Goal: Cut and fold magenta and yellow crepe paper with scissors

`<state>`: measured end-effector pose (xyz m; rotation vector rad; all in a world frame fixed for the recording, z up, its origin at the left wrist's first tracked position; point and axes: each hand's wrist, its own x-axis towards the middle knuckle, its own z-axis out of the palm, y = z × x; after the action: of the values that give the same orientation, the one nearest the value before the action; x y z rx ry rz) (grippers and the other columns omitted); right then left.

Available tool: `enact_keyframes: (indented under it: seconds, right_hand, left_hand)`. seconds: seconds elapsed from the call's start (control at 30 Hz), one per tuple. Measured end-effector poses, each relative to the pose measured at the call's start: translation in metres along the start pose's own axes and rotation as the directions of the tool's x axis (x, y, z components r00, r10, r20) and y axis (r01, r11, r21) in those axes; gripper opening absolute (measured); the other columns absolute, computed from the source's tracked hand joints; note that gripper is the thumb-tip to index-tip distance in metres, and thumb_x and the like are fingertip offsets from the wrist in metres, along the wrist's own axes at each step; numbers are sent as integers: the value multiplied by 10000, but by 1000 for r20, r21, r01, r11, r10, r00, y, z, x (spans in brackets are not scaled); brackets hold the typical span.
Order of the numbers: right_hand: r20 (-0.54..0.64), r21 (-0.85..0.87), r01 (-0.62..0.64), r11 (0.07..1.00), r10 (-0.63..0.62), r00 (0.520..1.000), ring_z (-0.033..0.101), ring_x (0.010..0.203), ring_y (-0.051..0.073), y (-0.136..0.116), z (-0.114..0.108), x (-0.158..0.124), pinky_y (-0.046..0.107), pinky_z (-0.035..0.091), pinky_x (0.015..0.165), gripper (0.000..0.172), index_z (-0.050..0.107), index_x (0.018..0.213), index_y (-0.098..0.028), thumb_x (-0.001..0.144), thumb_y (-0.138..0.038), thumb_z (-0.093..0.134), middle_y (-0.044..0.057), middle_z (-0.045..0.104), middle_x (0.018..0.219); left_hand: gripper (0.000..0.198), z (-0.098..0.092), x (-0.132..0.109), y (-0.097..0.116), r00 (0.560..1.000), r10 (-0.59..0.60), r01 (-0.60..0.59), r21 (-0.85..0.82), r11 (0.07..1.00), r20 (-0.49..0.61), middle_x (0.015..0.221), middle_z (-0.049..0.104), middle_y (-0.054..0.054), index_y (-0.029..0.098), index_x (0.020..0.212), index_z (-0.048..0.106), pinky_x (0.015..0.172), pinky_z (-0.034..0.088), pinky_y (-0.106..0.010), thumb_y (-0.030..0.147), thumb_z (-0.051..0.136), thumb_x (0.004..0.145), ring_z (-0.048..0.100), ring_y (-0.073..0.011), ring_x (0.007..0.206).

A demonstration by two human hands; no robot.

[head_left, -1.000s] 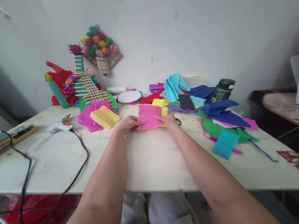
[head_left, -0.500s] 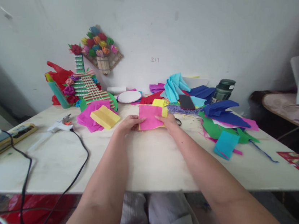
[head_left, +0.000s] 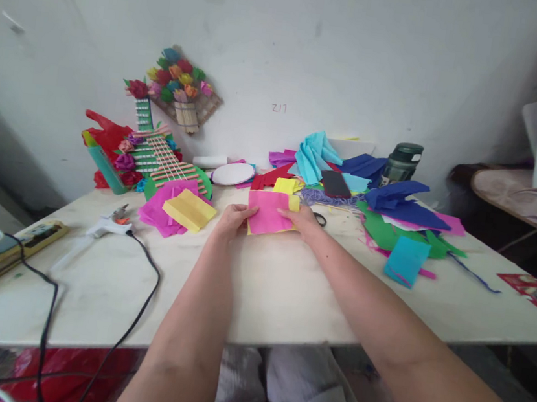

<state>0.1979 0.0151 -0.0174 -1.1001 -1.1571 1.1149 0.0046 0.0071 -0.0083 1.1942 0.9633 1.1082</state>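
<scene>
Both hands hold a pink sheet of paper [head_left: 269, 215] upright over the table, with a yellow sheet [head_left: 294, 203] behind it showing at the right and lower edges. My left hand [head_left: 234, 218] pinches the left edge, thumb in front and fingers mostly hidden behind. At the right side, my right hand [head_left: 301, 218] grips both sheets, its thumb lying across the pink face. Just behind them lies another piece of yellow paper [head_left: 286, 185]. The black loop of a scissor-like handle [head_left: 320, 219] shows beside my right wrist.
A white glue gun [head_left: 111, 227] with a black cord lies left, near a power strip [head_left: 12, 254]. Yellow paper [head_left: 190, 209] rests on magenta paper [head_left: 162, 214]. A phone [head_left: 335, 184], a bottle [head_left: 401, 164] and blue paper [head_left: 407, 260] are to the right. A paper-flower guitar craft [head_left: 156, 155] leans at back left.
My left thumb and hand have shifted slightly on the left edge of the sheets, and the yellow edge lines up a little differently. Otherwise the scene looks the same.
</scene>
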Motion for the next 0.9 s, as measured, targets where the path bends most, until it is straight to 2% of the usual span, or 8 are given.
enact_keyframes:
  seconds: [0.23, 0.57, 0.73, 0.9]
  right_hand:
    - [-45, -44, 2, 999, -4, 999, 640, 799, 198, 4, 0, 2, 319, 521, 718, 358, 664, 863, -179, 530, -294, 726, 44, 690, 825]
    - [-14, -16, -15, 1000, 15, 1000, 643, 757, 189, 4, -1, 2, 308, 525, 679, 399, 659, 893, -163, 523, -299, 725, 54, 689, 832]
    - [-18, -25, -34, 999, 34, 999, 640, 780, 192, 0, 0, 0, 293, 523, 682, 382, 663, 879, -155, 522, -276, 726, 61, 692, 834]
    - [20, 14, -53, 999, 52, 998, 642, 786, 198, -4, 2, -4, 283, 528, 674, 361, 668, 855, -149, 515, -253, 732, 65, 693, 838]
  left_hand:
    - [346, 1, 0, 1, 999, -4, 3, -14, 1000, -39, 563, 619, -44, 119, 628, 598, 490, 457, -248, 364, 786, 471, 574, -138, 483]
    - [292, 3, -2, 4, 999, -32, 30, -76, 997, -19, 561, 619, -34, 115, 642, 605, 484, 457, -234, 288, 787, 492, 558, -119, 465]
    - [323, 2, 0, 3, 999, 8, -11, -80, 997, -31, 600, 625, -41, 122, 689, 607, 513, 469, -253, 351, 766, 527, 583, -139, 512]
    - [362, 1, 1, 1, 995, 69, -73, -62, 995, -72, 590, 603, -27, 133, 663, 584, 483, 443, -233, 431, 744, 533, 564, -123, 497]
